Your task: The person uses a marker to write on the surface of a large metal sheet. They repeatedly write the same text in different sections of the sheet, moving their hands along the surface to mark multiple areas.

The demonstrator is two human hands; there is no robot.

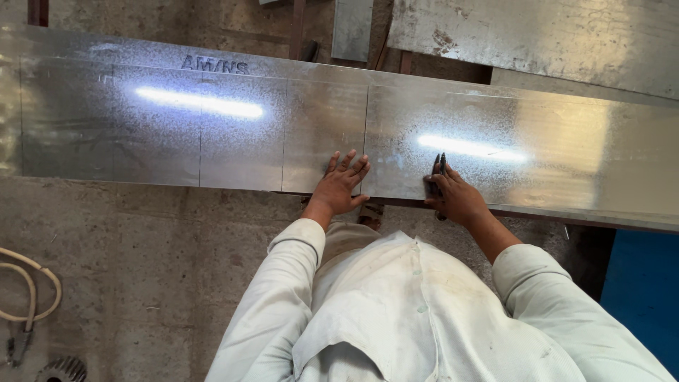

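A long sheet (212, 134) of shiny grey metal runs across the whole frame from the left edge to the right edge, its long axis lying left to right and dipping slightly toward the lower right. It is flat and speckled, with two bright white streaks of reflected light, one in the upper left and one right of centre. Thin dark lines cross it top to bottom at several spots, cutting it into panels. Near the upper left, along its far edge, there is a short row of dark stamped letters. Whatever carries the sheet is hidden beneath it; below its near edge lies the bare concrete floor (141, 269).

At the far left, low in the frame, a pale hose (32, 283) loops on the floor, and a toothed wheel (62, 369) sits in the bottom left corner.

Near the middle, the left hand (339, 187) lies flat on the sheet by its near edge, fingers spread apart, holding nothing, just left of one of the dark lines. Just to its right, the right hand (456, 198) rests on the sheet too, its grip closed around a dark pen (438, 170) whose tip points away from the person, across the sheet's long axis.

At the top centre and upper right, more grey metal sheets (537, 35) lie beyond the far edge. In the lower right a blue surface (643, 290) shows under the sheet's near edge.
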